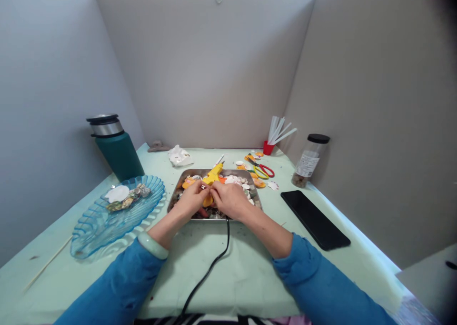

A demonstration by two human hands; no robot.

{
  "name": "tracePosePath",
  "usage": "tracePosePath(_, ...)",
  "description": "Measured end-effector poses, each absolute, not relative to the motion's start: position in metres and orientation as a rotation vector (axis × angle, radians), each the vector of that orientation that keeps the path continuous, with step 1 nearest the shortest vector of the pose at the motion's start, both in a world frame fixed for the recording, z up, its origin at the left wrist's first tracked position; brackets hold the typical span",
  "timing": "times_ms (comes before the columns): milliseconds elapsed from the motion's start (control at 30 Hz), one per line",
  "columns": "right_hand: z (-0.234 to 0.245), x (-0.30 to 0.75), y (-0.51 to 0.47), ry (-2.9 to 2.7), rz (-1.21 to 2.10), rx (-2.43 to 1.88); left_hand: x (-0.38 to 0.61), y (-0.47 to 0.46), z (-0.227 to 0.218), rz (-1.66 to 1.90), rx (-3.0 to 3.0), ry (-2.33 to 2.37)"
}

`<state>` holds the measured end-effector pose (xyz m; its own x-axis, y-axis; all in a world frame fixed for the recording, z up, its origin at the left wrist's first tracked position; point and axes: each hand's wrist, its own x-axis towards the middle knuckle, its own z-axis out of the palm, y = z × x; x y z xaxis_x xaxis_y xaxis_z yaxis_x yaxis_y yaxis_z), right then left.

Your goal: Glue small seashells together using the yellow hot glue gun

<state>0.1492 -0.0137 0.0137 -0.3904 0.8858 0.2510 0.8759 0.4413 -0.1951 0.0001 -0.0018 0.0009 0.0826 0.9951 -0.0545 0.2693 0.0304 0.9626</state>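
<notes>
My left hand (192,201) and my right hand (233,201) meet over a metal tray (196,219). The fingers of both are closed and pressed together at the fingertips. Something small and whitish shows at the left fingertips, too small to name. Just behind my fingers lies a yellow glue gun (214,172) on the tray's contents, partly covered by my hands. Its black cord (218,258) seems to run from under my right hand toward the front edge. Shells (233,179) and orange pieces fill the tray around my hands.
To the left stand a teal bottle (120,156) and a blue shell-shaped plate (103,234) bearing shells, beside a thin stick (48,266). To the right are scissors (262,170), a red cup (268,148) of glue sticks, a jar (307,165) and a phone (314,218). Grey panels enclose the table.
</notes>
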Motion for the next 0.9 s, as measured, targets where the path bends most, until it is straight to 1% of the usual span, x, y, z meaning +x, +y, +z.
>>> tracePosePath(433, 0.01, 0.149, -0.012, -2.355, 0.015, -1.492, 0.003, -0.003, 0.004, 1.019, 1.311, 1.28)
tracePosePath(900, 0.01, 0.15, -0.013, -2.3, 0.084, -1.444, 0.003, -0.006, 0.012, 1.099, 1.195, 1.236)
